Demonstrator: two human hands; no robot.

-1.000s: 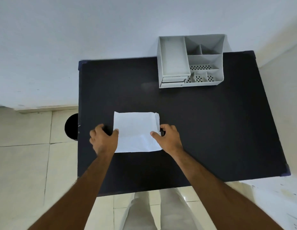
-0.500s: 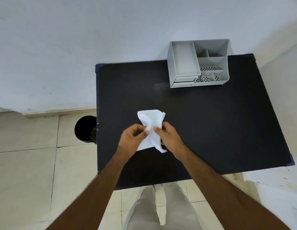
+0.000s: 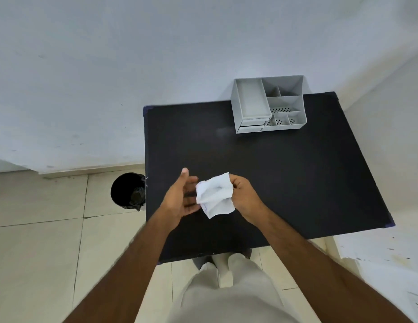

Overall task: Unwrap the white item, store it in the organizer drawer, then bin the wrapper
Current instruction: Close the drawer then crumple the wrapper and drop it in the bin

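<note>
Above the near half of the black table (image 3: pixel 285 178), seen from the head camera, both bare hands hover with a crumpled white wrapper (image 3: pixel 214 194) between them. The right hand (image 3: pixel 246 199) has its fingers closed on the wrapper's right edge, pinching the paper so that it hangs bunched and creased, clear of the tabletop. The left hand (image 3: pixel 181 198) is open beside it, palm turned toward the paper, thumb raised and fingers spread apart; its fingertips lie just at the wrapper's left edge, and whether they touch it cannot be told. Whether the white item is inside the paper cannot be seen. At the far edge of the table, against the pale wall, stands the grey organizer (image 3: pixel 268 104), with open compartments on top and a small drawer (image 3: pixel 251 128) at its front left, pushed in. On the tiled floor just beside the table's left edge sits a round black bin (image 3: pixel 127 191).
</note>
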